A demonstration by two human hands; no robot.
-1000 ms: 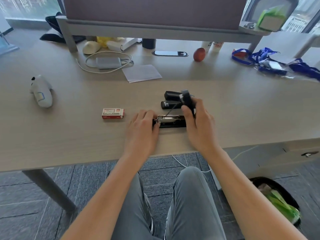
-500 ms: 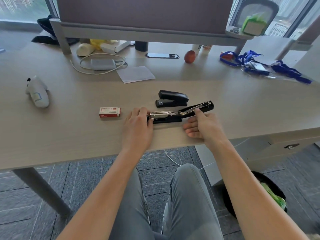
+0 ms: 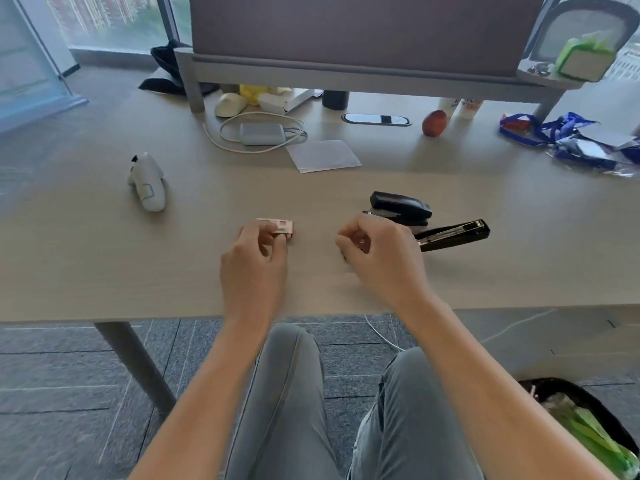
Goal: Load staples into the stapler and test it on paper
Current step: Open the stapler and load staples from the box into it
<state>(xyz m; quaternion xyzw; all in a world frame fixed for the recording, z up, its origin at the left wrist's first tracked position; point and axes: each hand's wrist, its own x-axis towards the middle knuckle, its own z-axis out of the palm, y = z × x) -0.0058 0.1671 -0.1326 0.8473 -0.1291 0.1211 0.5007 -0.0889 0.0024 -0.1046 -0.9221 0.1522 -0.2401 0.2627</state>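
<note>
The small red-and-white cardboard staple box (image 3: 277,229) is pinched between the thumb and fingertips of the left hand (image 3: 254,263). Right of the box, the right hand (image 3: 379,259) is curled loosely; whether anything is held cannot be told. Further right, the glossy black stapler (image 3: 452,234) lies hinged open, its metal channel exposed.

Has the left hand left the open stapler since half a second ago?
Yes. The left hand has moved left, off the open stapler, and now pinches the staple box, which lies left of the closed stapler.
</note>
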